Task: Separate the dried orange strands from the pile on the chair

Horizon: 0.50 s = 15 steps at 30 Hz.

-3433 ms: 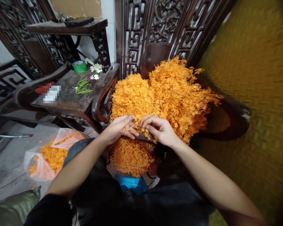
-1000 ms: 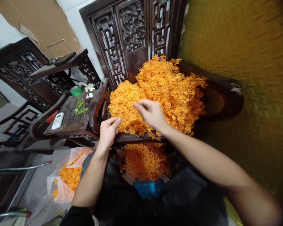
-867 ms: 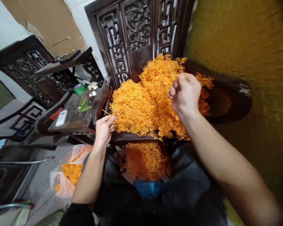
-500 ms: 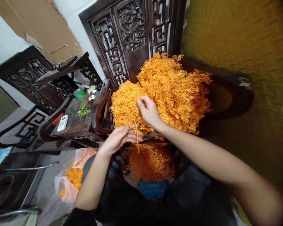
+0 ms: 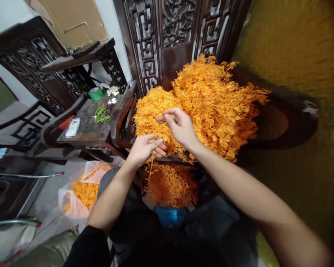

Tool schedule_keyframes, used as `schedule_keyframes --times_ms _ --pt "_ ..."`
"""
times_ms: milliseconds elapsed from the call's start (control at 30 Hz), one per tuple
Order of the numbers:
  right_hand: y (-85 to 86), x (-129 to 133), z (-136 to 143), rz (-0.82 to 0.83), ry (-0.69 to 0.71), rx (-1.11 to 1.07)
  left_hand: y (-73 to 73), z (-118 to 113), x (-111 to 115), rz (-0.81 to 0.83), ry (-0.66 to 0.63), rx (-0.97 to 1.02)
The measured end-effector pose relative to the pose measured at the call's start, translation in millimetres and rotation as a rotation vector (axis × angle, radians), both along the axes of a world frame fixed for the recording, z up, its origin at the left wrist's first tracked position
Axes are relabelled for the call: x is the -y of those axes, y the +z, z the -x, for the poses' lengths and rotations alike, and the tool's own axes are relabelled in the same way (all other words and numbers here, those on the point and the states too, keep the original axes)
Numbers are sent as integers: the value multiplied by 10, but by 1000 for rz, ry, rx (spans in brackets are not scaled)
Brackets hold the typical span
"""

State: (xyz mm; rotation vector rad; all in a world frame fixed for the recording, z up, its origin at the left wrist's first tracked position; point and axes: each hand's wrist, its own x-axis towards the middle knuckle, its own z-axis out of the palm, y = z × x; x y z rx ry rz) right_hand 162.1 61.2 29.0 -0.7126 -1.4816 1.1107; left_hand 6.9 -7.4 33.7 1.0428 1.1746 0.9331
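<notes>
Go light with the left hand [image 5: 144, 149], closed on that thin orange sprig [image 5: 151, 170] dangling at the near edge of the orange heap [image 5: 215, 107], and easy with the right hand [image 5: 183, 128] over the heap's near side, narrow-ish fingers [image 5: 172, 111], can't tell if pinching anything, to avoid snapping it.

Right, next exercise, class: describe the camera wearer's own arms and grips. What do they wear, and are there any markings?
The left grip and right grip are ungloved human hands, with no rings or markings visible. Both forearms are bare, without a watch or bracelet in sight. A plain black sleeve covers the left arm higher up; no right sleeve shows.
</notes>
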Motion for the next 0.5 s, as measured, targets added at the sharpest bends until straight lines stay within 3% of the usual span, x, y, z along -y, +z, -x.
schedule_keyframes --times_ms 133,267,400,500 --pt "-12 -172 -121 59 -167 -76 36 86 -52 -25 95 128" --pt "-23 -63 -130 -13 -131 86 5 33 -100 -27 132 176" --pt "-42 183 -20 -62 -45 342 -67 -101 -97 -63 47 92" --pt "-63 190 9 -81 -83 436 -39 -156 -69 -59 -81 -17"
